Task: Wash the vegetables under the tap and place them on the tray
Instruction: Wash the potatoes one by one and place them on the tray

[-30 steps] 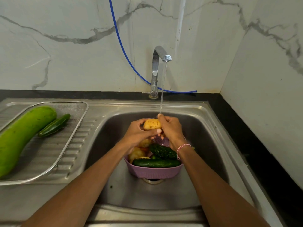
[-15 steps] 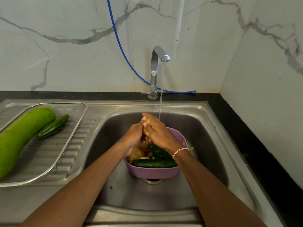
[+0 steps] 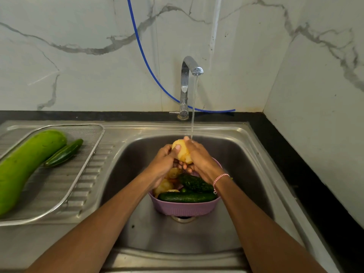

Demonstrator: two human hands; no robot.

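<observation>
Both hands hold a yellow potato (image 3: pixel 181 152) under the running tap (image 3: pixel 189 83), above the sink. My left hand (image 3: pixel 162 163) grips it from the left with the thumb on top. My right hand (image 3: pixel 199 159) wraps it from the right, and the water falls on its fingers. Below them a purple basket (image 3: pixel 185 207) stands over the drain with more potatoes (image 3: pixel 164 187), a dark cucumber (image 3: pixel 187 197) and a bumpy green gourd (image 3: pixel 195 183). On the left drainboard a mesh tray (image 3: pixel 86 164) carries a large green bottle gourd (image 3: pixel 25 166) and a small cucumber (image 3: pixel 64 153).
The steel sink (image 3: pixel 246 174) sits in a black counter (image 3: pixel 295 174) against marble walls at the back and right. A blue hose (image 3: pixel 145 56) runs down the back wall behind the tap.
The hands have turned the potato between them under the stream. A second ago it lay sideways; half a second ago the right hand covered it; now it stands more upright and shows.
</observation>
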